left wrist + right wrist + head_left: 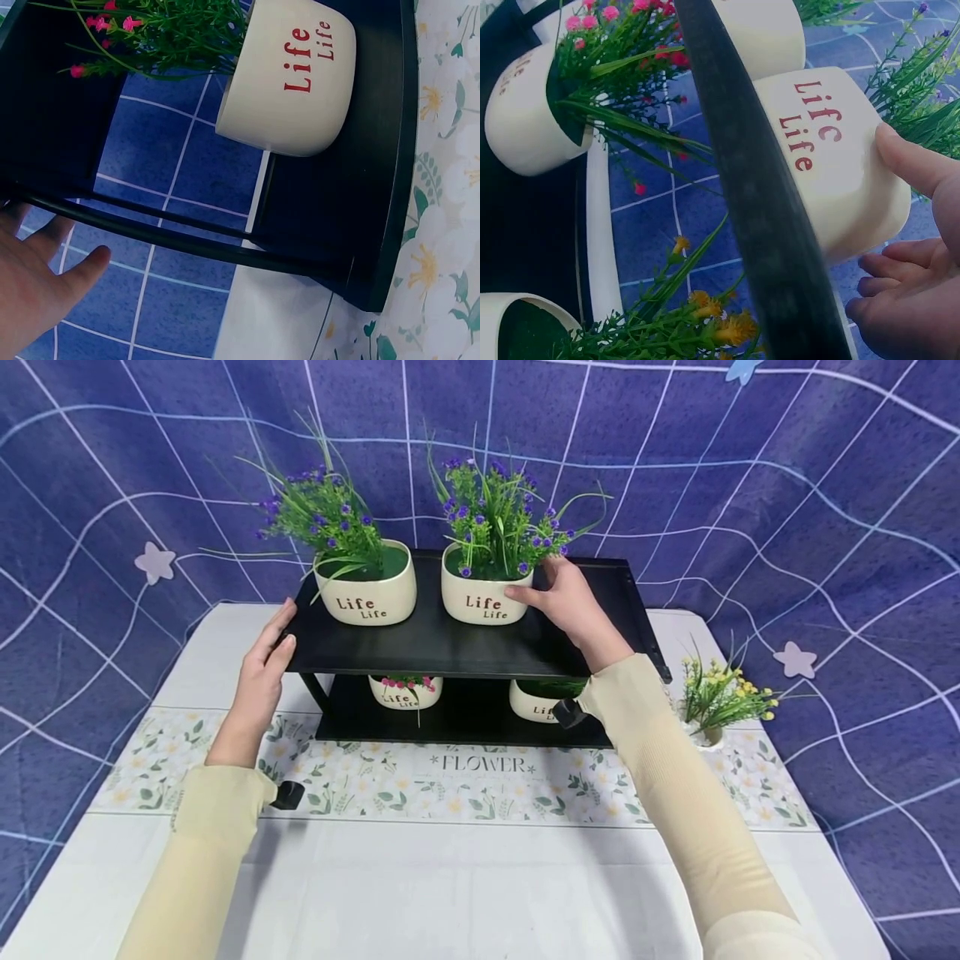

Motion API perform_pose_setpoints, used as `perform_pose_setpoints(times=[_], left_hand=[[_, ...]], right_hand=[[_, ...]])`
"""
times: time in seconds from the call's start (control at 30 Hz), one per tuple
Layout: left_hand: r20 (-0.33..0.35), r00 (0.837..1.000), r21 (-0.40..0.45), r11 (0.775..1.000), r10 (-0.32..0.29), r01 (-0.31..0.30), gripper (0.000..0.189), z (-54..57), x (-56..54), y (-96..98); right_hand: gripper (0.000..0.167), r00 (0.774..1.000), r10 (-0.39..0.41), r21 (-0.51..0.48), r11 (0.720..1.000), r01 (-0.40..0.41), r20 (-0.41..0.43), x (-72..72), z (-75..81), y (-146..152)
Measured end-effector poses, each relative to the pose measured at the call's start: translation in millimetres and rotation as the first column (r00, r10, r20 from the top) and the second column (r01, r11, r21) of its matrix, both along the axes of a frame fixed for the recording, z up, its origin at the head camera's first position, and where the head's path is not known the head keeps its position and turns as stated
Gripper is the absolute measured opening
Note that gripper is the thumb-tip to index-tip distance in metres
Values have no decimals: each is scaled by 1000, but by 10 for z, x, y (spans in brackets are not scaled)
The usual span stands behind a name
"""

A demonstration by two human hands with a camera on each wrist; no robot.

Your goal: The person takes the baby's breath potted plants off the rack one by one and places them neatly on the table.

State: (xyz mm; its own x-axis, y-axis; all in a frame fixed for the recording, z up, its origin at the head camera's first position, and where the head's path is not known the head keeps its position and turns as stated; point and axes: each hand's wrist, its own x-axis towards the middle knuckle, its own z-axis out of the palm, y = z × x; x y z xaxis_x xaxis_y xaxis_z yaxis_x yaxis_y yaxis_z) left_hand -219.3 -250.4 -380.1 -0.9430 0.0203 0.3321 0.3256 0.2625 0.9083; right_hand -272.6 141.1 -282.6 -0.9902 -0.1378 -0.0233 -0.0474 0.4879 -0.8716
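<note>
A cream flowerpot (486,602) with purple flowers stands on the upper board of a black two-tier shelf (420,653). My right hand (564,597) grips its right end, thumb on the front face and fingers round the side. In the right wrist view, the thumb presses the pot (840,172) beside the red "Life" lettering. A second purple-flowered pot (367,597) stands to its left. My left hand (258,681) rests at the shelf's left edge with fingers extended. Part of that hand (45,277) shows by the dark side bar in the left wrist view.
On the lower board stand a pink-flowered pot (405,693) and another cream pot (534,703). Yellow flowers (723,693) in a white pot stand right of the shelf. A floral runner (480,793) crosses the white table (450,885); a blue patterned cloth (675,460) hangs behind.
</note>
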Motion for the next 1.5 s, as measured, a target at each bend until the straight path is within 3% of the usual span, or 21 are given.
perform_pose_setpoints(times=[0.47,0.7,0.87,1.07,1.2,1.3,1.5], left_hand=[[-10,1000,-5,1000,-1,1,50,-2,-3,3],[0,1000,-10,1000,6,-6,50,2,5,2],[-3,1000,-2,1000,5,-5,49,3,0,6],[2,1000,-9,1000,7,-7,49,-1,0,4],[9,1000,-13,1000,7,-7,49,-11,-4,0],[10,1000,-18,1000,13,-13,49,-17,-9,-4],[8,1000,-30,999,28,-28,49,-12,-6,-1]], right_hand=[[82,999,15,-30,999,-16,-48,51,-26,-13],[97,999,-32,-78,996,33,10,101,-42,-30],[76,999,-11,-219,976,4,-33,141,-101,-55],[69,999,-36,-329,944,28,-19,189,-166,-81],[54,998,-55,-364,930,40,-32,214,-192,-84],[55,998,-58,-377,925,43,-27,238,-196,-75],[36,993,-114,-324,940,108,-1,311,-191,-38]])
